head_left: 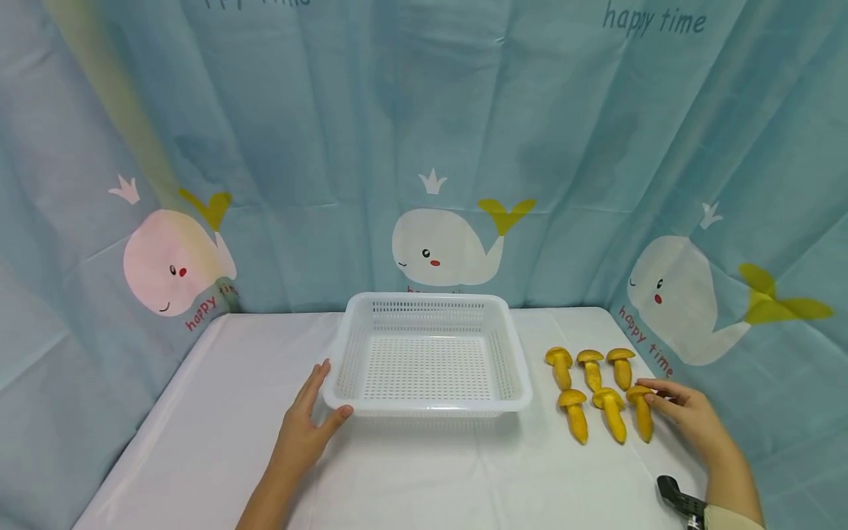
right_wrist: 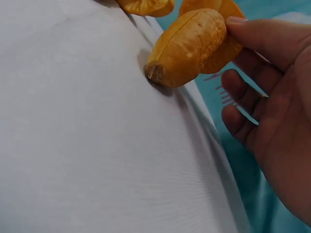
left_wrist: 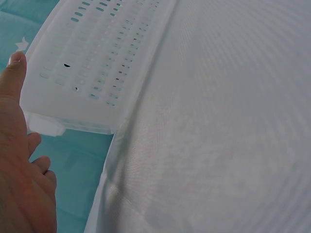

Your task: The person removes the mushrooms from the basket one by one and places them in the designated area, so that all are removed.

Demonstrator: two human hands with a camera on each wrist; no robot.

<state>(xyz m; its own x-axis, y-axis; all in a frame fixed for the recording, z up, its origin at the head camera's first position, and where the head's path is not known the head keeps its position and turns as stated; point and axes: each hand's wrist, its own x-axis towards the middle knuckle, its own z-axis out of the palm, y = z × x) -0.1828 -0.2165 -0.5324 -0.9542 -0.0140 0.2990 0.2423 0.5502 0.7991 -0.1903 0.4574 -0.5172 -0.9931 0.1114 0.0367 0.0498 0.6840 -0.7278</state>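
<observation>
A white perforated plastic basket stands at the middle of the table. My left hand rests at its near left corner, thumb at the front rim and fingers straight along the left side. On the right lie several yellow mushrooms in two rows, caps toward the back. My right hand pinches the cap of the front-row mushroom at the right end between thumb and fingers. In the right wrist view this mushroom shows its brown stem tip close over the cloth, and the other fingers are loosely bent.
Left of it in the front row lie a middle mushroom and a left one. White cloth covers the table. A blue curtain with whale prints hangs around it. A black device sits at the right wrist.
</observation>
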